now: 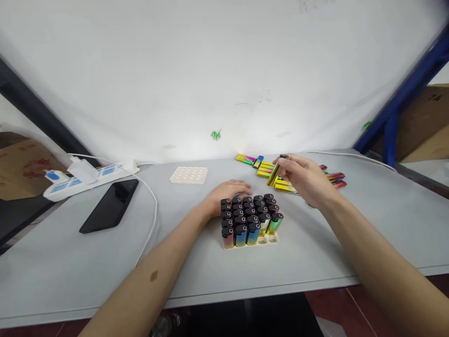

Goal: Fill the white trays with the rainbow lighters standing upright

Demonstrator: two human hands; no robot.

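A cream tray (242, 244) holds rows of upright lighters (253, 234) with black tops and shiny coloured bodies; two holes at its front right corner show bare. My left hand (227, 194) rests behind the tray's back left side, fingers stretched out and holding nothing; whether they touch the back lighters I cannot tell. Above the table on the right, my right hand (303, 175) is closed on a gold-yellow lighter (274, 175), tilted, black top up. Loose lighters (286, 187) in yellow, red and other colours lie below and behind that hand, partly hidden by it.
A second cream tray (189, 175) lies at the back, left of centre. On the left are a black phone (109, 206), a power strip (79, 182) with plugs and a white cable (155, 210). A white wall (196, 84) bounds the table's back.
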